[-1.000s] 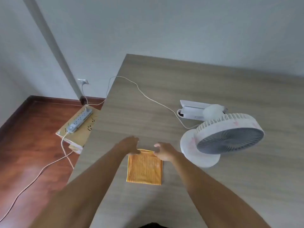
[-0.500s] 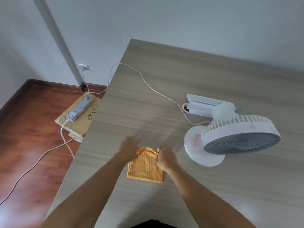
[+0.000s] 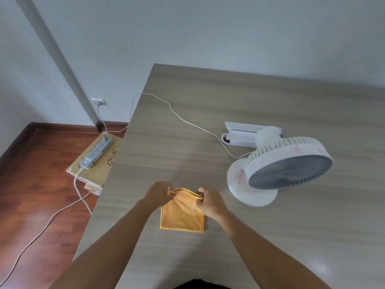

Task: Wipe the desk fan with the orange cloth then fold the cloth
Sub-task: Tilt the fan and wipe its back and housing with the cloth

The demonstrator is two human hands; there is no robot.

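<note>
Head view, left to right: on the wooden floor [image 3: 35, 184] at about 9 o'clock a cardboard box [image 3: 98, 163] stands beside the desk [image 3: 208, 113], closed as far as can be seen, with a power strip [image 3: 96, 153] lying on its top and a cord [image 3: 179, 116] running from it across the desk. Near the middle, toward 6 o'clock, the orange cloth [image 3: 183, 215] lies folded on the desk, its far edge lifted. The left hand [image 3: 159, 193] pinches that edge's left corner, the right hand [image 3: 211, 202] its right corner, fingers curled, forearms reaching forward. At 3 o'clock the white desk fan [image 3: 287, 163] stands near the cloth, head tilted down, with a white flat box [image 3: 241, 135], contents unseen, just behind it.
</note>
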